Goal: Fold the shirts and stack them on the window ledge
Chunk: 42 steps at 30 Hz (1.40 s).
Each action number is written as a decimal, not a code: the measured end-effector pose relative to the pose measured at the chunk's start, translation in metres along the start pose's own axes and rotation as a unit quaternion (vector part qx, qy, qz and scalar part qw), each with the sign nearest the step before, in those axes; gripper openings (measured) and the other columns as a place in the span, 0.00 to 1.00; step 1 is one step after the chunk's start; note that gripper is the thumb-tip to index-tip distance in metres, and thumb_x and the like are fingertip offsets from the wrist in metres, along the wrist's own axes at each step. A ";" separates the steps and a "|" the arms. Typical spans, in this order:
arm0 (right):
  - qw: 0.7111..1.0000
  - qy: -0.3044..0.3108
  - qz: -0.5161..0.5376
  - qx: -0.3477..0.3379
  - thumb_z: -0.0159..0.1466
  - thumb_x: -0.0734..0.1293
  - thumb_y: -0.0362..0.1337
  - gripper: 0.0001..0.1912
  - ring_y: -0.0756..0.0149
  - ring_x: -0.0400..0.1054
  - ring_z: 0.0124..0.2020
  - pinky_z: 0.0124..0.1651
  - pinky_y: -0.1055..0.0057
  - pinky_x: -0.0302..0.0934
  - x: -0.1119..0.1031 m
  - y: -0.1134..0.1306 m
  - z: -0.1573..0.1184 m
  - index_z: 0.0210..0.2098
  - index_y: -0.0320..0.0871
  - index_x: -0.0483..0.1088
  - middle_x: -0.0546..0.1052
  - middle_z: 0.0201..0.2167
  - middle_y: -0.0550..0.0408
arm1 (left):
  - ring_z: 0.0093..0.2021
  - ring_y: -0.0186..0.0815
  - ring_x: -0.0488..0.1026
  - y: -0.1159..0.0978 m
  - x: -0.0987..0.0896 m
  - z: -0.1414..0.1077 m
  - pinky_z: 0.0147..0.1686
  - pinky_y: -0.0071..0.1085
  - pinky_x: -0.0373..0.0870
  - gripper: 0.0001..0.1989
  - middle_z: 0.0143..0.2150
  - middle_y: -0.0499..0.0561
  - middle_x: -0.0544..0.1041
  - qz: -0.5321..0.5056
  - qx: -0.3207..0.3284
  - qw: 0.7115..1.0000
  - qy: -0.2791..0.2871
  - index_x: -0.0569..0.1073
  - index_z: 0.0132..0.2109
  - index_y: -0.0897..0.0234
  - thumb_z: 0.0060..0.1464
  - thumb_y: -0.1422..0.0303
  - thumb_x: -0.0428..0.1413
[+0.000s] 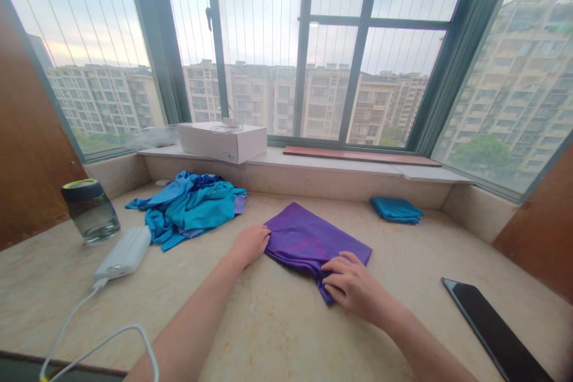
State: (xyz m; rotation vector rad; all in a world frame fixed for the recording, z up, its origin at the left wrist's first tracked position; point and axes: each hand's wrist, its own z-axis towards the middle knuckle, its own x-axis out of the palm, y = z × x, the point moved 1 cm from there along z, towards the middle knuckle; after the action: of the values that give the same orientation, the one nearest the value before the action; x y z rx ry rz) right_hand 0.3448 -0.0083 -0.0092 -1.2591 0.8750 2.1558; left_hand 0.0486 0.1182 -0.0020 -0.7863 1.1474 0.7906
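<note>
A purple cloth (313, 237) lies folded on the stone counter, its near edge bunched, with a small tail sticking out toward me. My left hand (253, 245) is at the cloth's left corner, fingers closed on its edge. On the near right part of the cloth rests my right hand (351, 285), its fingers bent and somewhat apart beside the bunched tail. A loose heap of blue and teal cloths (197, 206) sits to the left. A folded teal cloth (396, 210) lies at the back right.
A water bottle (92, 212) and a white power bank (124, 253) with a white cable (67, 319) are at the left. A dark phone (492, 325) lies at the right. A white box (219, 142) stands on the window ledge (322, 162).
</note>
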 end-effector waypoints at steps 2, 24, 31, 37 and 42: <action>0.995 -0.026 -0.038 0.087 0.69 0.63 0.36 0.13 0.54 0.73 0.52 0.66 0.46 0.49 -0.009 -0.023 -0.005 0.43 0.48 0.80 0.81 0.49 0.49 | 0.55 0.46 0.76 -0.003 -0.001 0.000 0.58 0.41 0.68 0.16 0.53 0.59 0.80 0.001 0.010 1.000 0.003 0.81 0.47 0.63 0.65 0.70 0.48; 0.951 -0.073 -0.214 0.210 0.66 0.65 0.30 0.11 0.55 0.73 0.44 0.51 0.57 0.56 -0.013 -0.076 -0.010 0.33 0.45 0.79 0.80 0.38 0.50 | 0.46 0.44 0.78 -0.013 -0.007 0.003 0.49 0.36 0.71 0.10 0.43 0.57 0.82 0.028 0.054 0.997 0.045 0.80 0.38 0.63 0.60 0.73 0.53; 0.979 -0.163 -0.071 0.102 0.69 0.59 0.31 0.19 0.56 0.70 0.54 0.59 0.57 0.60 -0.008 -0.048 0.000 0.56 0.45 0.71 0.78 0.52 0.47 | 0.40 0.45 0.78 -0.038 -0.012 -0.004 0.43 0.37 0.71 0.09 0.37 0.58 0.80 0.035 0.103 0.993 0.051 0.77 0.32 0.65 0.59 0.73 0.53; 0.996 -0.086 0.010 0.033 0.62 0.73 0.40 0.33 0.51 0.65 0.61 0.63 0.55 0.58 0.014 -0.008 0.017 0.64 0.48 0.65 0.72 0.61 0.47 | 0.37 0.37 0.75 -0.087 -0.009 -0.016 0.39 0.29 0.68 0.04 0.34 0.50 0.78 -0.126 0.186 0.974 -0.019 0.75 0.35 0.63 0.57 0.71 0.56; 0.996 -0.057 0.030 0.064 0.65 0.68 0.34 0.09 0.55 0.73 0.46 0.51 0.61 0.63 0.026 0.002 0.022 0.45 0.45 0.76 0.81 0.43 0.50 | 0.37 0.36 0.74 -0.115 -0.006 -0.027 0.39 0.28 0.69 0.04 0.34 0.49 0.77 -0.241 0.208 0.947 -0.047 0.75 0.35 0.63 0.57 0.71 0.56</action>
State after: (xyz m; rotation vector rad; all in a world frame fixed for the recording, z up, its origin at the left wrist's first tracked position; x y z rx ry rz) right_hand 0.3197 0.0089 -0.0237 -1.0499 0.9975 2.1562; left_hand 0.1332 0.0367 0.0126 -0.6250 0.9372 0.1633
